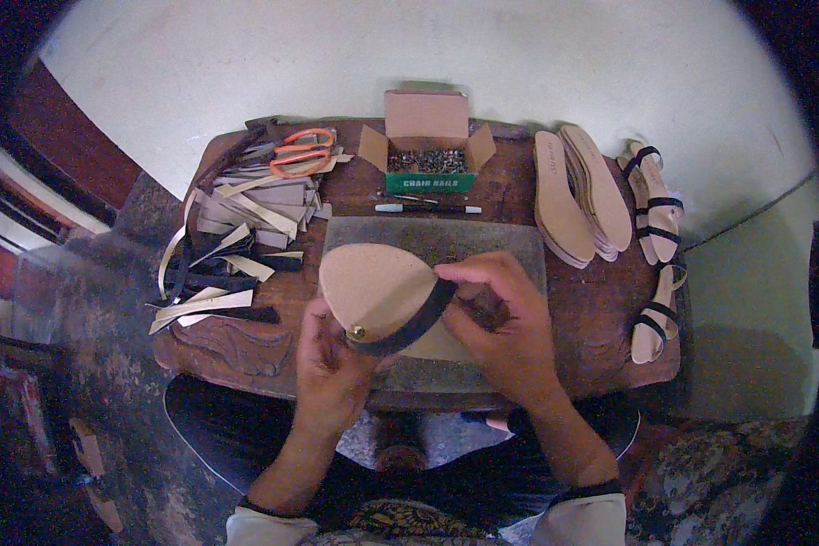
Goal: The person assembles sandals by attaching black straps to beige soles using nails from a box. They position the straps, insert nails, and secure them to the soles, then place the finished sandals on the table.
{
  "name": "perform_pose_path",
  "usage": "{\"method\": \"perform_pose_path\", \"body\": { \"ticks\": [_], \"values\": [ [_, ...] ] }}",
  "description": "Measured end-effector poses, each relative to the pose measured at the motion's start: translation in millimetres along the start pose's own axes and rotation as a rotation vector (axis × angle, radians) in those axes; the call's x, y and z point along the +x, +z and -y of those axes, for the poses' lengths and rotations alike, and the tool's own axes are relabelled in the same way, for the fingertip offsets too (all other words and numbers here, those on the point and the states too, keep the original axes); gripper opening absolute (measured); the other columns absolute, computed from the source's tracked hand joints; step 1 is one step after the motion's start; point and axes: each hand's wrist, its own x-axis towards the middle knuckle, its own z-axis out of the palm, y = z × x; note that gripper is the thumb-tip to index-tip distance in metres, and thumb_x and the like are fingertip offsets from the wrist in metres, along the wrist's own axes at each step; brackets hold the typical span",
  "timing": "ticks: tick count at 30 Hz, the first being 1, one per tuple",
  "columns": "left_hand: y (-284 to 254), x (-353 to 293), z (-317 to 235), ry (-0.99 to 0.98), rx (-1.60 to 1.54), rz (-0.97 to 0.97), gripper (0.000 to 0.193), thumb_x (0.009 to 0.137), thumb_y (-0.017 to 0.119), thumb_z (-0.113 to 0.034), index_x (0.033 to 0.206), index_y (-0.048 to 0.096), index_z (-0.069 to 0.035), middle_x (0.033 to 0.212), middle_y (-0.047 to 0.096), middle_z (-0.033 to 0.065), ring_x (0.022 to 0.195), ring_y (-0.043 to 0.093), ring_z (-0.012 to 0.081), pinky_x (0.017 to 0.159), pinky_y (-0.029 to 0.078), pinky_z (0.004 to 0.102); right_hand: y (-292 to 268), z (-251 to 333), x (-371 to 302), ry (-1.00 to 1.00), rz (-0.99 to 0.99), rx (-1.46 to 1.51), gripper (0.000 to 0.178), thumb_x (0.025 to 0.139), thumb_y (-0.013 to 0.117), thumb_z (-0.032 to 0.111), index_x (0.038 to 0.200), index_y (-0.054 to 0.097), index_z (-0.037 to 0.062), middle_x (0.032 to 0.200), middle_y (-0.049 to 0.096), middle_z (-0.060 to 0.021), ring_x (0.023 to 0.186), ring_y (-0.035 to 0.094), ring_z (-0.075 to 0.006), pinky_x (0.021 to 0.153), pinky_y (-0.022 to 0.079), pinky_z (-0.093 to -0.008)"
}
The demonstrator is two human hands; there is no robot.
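Fitting black strap (416, 320) across tan insole (373, 291), held over grey slab (482, 241). Left hand (329, 364) pinches insole edge at brass tack; right hand (500, 314) grips strap's other end. Judged early: bare soles (578, 196) stacked right of slab, few strapped sandals (655, 205) beyond. Open cardboard box (426, 150) behind slab holds small nails.
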Motion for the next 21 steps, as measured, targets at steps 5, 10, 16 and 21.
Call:
{"method": "perform_pose_path", "body": {
  "ticks": [5, 10, 16, 21],
  "values": [
    [-14.4, 9.1, -29.0, -0.06, 0.005, 0.116, 0.053, 0.081, 0.069, -0.006, 0.128, 0.045, -0.001, 0.126, 0.052, 0.013, 0.113, 0.055, 0.0221, 0.09, 0.048, 0.0334, -10.2, 12.3, 4.3, -0.075, 0.045, -0.049, 0.036, 0.071, 0.068, -0.004, 0.104, 0.067, 0.0095, 0.096, 0.06, -0.0093, 0.091, 0.06, -0.0224, 0.081, 0.048, -0.0307],
    [-14.7, 26.0, -40.4, -0.199, 0.434, 0.157, 0.028, 0.083, 0.069, -0.007, 0.109, 0.06, 0.0, 0.105, 0.062, 0.007, 0.097, 0.058, 0.0122, 0.081, 0.047, 0.027, -8.2, 0.6, 3.4, -0.082, 0.078, -0.118, 0.032, 0.075, 0.065, -0.001, 0.104, 0.066, 0.0104, 0.099, 0.061, -0.0125, 0.093, 0.062, -0.03, 0.079, 0.051, -0.0367],
    [-14.3, 25.2, -28.4, -0.038, 0.647, 0.234, 0.019, 0.085, 0.067, -0.006, 0.102, 0.061, -0.001, 0.086, 0.063, 0.0006, 0.081, 0.058, 0.0072, 0.071, 0.047, 0.0222, 0.5, -1.9, 3.6, -0.142, -0.003, -0.233, 0.03, 0.072, 0.062, -0.009, 0.099, 0.065, 0.0052, 0.098, 0.065, -0.0117, 0.092, 0.065, -0.0268, 0.083, 0.05, -0.0338],
    [-12.9, 22.3, -25.8, -0.139, 0.663, 0.255, 0.019, 0.085, 0.067, -0.007, 0.102, 0.061, -0.002, 0.085, 0.062, 0.0001, 0.079, 0.057, 0.0059, 0.066, 0.045, 0.02, -0.1, -3.9, 3.0, -0.059, 0.06, -0.161, 0.026, 0.077, 0.058, -0.008, 0.1, 0.063, 0.0033, 0.096, 0.065, -0.0124, 0.091, 0.065, -0.0256, 0.083, 0.05, -0.0321]
  ]
}}
